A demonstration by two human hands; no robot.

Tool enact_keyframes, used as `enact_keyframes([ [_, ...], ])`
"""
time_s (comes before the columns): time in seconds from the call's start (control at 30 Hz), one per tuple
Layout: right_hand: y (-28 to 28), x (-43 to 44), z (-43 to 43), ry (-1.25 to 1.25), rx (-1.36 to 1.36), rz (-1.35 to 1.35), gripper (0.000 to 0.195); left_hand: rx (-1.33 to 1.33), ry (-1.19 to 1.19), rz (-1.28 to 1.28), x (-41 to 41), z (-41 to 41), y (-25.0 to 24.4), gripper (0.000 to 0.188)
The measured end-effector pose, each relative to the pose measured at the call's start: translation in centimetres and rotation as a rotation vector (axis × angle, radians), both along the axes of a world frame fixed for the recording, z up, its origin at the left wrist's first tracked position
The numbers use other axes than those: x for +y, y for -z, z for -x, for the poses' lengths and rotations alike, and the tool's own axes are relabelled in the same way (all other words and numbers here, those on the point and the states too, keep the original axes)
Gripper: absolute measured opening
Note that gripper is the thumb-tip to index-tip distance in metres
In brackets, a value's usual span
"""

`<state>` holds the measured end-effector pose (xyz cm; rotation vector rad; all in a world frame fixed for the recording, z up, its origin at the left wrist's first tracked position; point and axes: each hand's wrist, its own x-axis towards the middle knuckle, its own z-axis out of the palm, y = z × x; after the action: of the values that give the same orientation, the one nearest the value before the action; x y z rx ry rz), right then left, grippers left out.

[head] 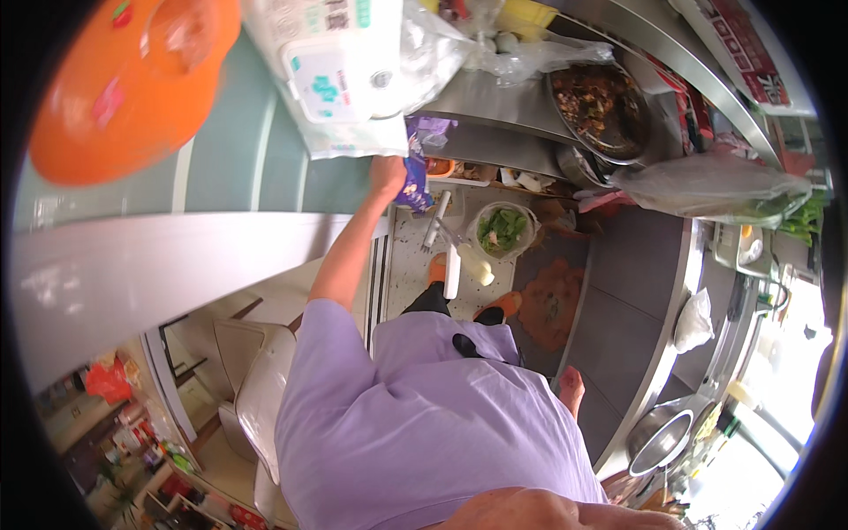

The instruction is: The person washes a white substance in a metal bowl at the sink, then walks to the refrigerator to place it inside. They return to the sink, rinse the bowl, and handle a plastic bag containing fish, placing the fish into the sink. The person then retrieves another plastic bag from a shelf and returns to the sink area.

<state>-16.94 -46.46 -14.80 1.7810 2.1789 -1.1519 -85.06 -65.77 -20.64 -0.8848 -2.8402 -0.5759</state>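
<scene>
My left hand [387, 177] reaches forward at the edge of the glass-topped table [222, 152]. Its fingers are partly hidden behind a large white pack of wipes [344, 79] with a flip lid and printed writing. A purple printed packet [415, 175] lies right against the hand, by the table's corner; whether the fingers grip it is hidden. On the table's left side sits an orange plastic item [132, 93], blurred. My right hand [571, 387] hangs low at my side near the dark cabinet front [623, 291], only partly seen.
A bin with a clear liner [507, 228] and green leaves stands on the floor near my feet. A white-handled tool [452, 271] is close by. A pan of cooked food [599, 109] rests on the steel shelf [490, 96]. A chair [265, 391] stands behind left; a steel bowl [659, 440] is right.
</scene>
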Motion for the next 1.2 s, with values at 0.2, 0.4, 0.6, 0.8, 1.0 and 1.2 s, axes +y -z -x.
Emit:
enact_keyframes([
  [0.2,-1.9,-2.4,-0.3,0.042,0.03,-0.013,0.032,-0.454,-0.222,0.192,0.4,6.8,9.6,0.031],
  [0.4,-5.0,-7.3,-3.3,0.274,-0.04,0.035,0.031,-0.404,-0.289,0.172,0.8,8.2,17.0,0.052],
  [0.6,-4.8,-7.2,-4.5,0.196,-0.127,0.058,0.03,-0.483,-0.024,0.735,-5.3,10.4,26.0,0.045],
  [0.8,-5.8,-9.5,-5.3,0.291,-0.108,0.118,0.034,-0.451,-0.105,0.517,-3.1,7.9,22.6,0.043],
  [1.0,-4.9,-7.6,-4.2,0.177,-0.004,0.03,0.031,-0.461,0.074,0.69,-2.4,7.3,16.6,0.041],
  [1.2,-3.2,-3.2,0.2,-0.029,-0.022,0.059,0.026,-0.623,-0.054,0.402,-3.4,3.8,5.5,0.037],
])
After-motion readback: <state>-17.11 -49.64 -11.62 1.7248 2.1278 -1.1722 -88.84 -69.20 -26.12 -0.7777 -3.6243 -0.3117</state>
